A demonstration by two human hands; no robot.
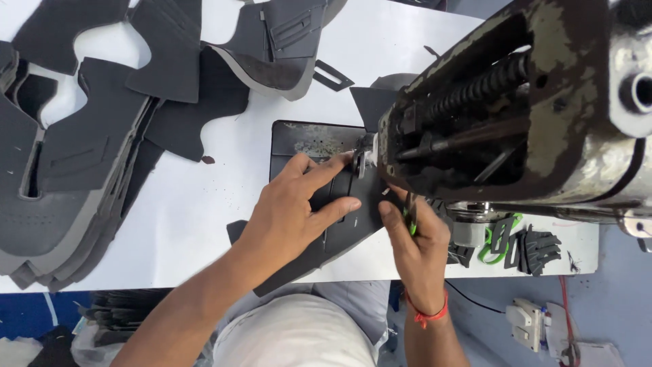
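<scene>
Head view: the left hand [292, 204] lay flat, fingers spread, pressing the dark cut piece [353, 217] on the white table [204, 204] under the sewing machine head [516, 102]. At its 3 o'clock, the right hand [415, 234] was closed on a green-handled tool [409, 216], thumb touching the piece. Stacked dark pieces [75, 156] lay at 9 o'clock.
</scene>
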